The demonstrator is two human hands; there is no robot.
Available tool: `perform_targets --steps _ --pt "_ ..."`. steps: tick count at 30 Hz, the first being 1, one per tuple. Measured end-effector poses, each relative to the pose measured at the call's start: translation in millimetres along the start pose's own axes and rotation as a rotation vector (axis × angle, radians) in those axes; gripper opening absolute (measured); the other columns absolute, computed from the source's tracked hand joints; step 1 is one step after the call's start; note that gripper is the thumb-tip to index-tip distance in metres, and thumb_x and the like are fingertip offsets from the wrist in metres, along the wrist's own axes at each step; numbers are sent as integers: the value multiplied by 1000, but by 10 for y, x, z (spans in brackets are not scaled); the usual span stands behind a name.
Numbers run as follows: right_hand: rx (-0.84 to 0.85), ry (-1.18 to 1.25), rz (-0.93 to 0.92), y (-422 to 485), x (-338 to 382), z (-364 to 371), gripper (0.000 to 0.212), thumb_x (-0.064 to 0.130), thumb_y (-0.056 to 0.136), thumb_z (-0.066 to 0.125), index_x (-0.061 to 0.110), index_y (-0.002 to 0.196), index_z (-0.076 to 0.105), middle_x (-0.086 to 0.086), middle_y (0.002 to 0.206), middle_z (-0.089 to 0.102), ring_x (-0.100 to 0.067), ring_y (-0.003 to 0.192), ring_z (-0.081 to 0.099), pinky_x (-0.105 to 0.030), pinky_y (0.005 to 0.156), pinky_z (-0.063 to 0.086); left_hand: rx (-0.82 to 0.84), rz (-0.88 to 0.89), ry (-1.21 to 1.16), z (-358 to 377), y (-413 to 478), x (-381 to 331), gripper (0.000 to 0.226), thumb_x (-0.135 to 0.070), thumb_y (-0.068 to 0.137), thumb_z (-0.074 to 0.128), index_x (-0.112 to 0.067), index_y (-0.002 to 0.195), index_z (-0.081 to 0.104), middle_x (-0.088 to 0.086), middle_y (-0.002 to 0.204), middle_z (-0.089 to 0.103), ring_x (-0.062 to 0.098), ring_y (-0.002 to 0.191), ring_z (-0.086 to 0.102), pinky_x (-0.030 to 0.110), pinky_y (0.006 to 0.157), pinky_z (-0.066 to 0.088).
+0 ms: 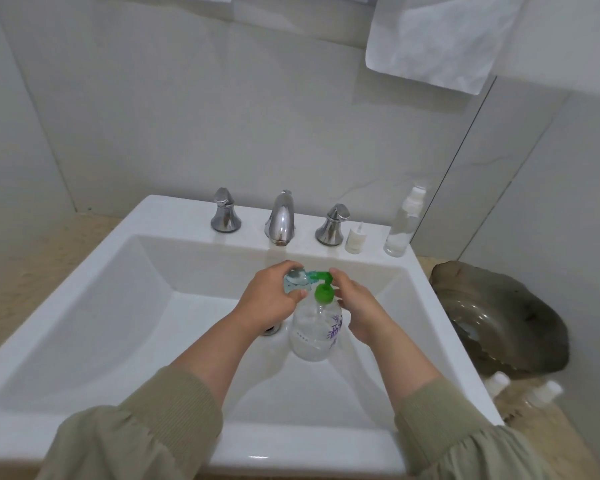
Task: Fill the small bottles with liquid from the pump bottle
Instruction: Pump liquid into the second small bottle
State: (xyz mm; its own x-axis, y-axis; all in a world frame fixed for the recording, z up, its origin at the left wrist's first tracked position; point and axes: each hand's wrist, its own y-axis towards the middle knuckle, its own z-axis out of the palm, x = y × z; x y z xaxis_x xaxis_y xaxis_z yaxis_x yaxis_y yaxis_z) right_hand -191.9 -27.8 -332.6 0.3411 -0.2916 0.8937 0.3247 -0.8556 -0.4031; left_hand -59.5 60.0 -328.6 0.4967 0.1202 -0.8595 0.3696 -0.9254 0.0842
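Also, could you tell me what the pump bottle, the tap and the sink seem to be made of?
Pump bottle: probably clear plastic, see-through, with an opaque green pump head. Tap: polished metal or chrome plating, showing mirror-like reflections. Sink: glossy white, likely ceramic, with highlights on its rim.

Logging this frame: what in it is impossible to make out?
1. Head view: the left hand wraps the small bottle; fill level hidden.
2. Grip of the right hand on the pump bottle: unclear, fingers seen from behind.
3. Its label: blurred, partly behind that hand.
4. Only the tops of two capped bottles show past the sink rim.
5. The top edge cuts off the towel.
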Motion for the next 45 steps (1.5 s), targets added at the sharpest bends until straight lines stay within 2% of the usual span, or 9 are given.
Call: perform_targets --steps 7,11,15,19,21,27,36,42,45 --pt "76 -25 30 -13 25 -32 62 56 89 47 11 133 49 -4 133 52 -19 124 46 -33 92 27 68 -48 72 -63 26 99 27 -12 86 60 -21 108 49 0 111 57 28 91 63 43 89 51" --pt "82 7 26 -32 30 -53 59 54 90 47 11 131 51 -4 134 51 -20 126 44 -36 94 25 69 -96 7 -152 -12 176 25 -11 88 59 -16 108 44 5 109 58 25 92 61 38 87 49" --pt "39 61 23 -37 38 -78 54 55 91 42 15 124 54 -3 130 49 -23 125 43 -47 109 20 73 -144 -110 -261 -52 225 28 -12 88 61 -13 113 47 1 111 57 16 97 54 24 83 39" --pt "1 120 15 -27 50 -96 50 55 92 40 17 120 57 -2 127 52 -21 118 46 -48 107 23 105 -175 -229 -260 -57 241 27 -9 83 67 -17 104 51 6 112 62 19 100 59 28 85 46" --pt "-14 149 11 -15 56 -103 49 54 92 41 17 119 57 -3 127 53 -20 115 47 -47 106 24 93 -156 -151 -220 -34 243 29 -11 78 73 -18 101 55 4 107 64 18 97 60 31 87 47" --pt "-22 125 5 37 68 -49 44 53 92 42 18 114 58 -2 122 55 -20 113 49 -47 104 25 29 -75 55 -84 -8 221 31 -17 73 75 -16 101 60 -3 95 63 13 85 58 21 74 43" --pt "17 19 19 130 52 57 43 51 88 50 16 113 56 -4 121 57 -23 117 51 -48 106 35 -13 -14 85 17 52 166 35 -19 73 76 -20 104 61 -4 104 66 17 94 60 34 89 49" --pt "11 -13 22 144 38 75 40 50 87 51 16 106 59 -5 113 60 -24 113 53 -46 105 37 -15 39 118 52 29 117 34 -20 77 73 -20 109 59 -4 107 64 15 96 58 31 90 46" --pt "5 -30 25 125 50 98 41 51 87 50 16 106 60 -5 110 62 -21 105 55 -36 96 41 -23 57 130 50 19 102 35 -21 78 73 -19 111 59 -4 109 64 14 97 57 28 89 45"
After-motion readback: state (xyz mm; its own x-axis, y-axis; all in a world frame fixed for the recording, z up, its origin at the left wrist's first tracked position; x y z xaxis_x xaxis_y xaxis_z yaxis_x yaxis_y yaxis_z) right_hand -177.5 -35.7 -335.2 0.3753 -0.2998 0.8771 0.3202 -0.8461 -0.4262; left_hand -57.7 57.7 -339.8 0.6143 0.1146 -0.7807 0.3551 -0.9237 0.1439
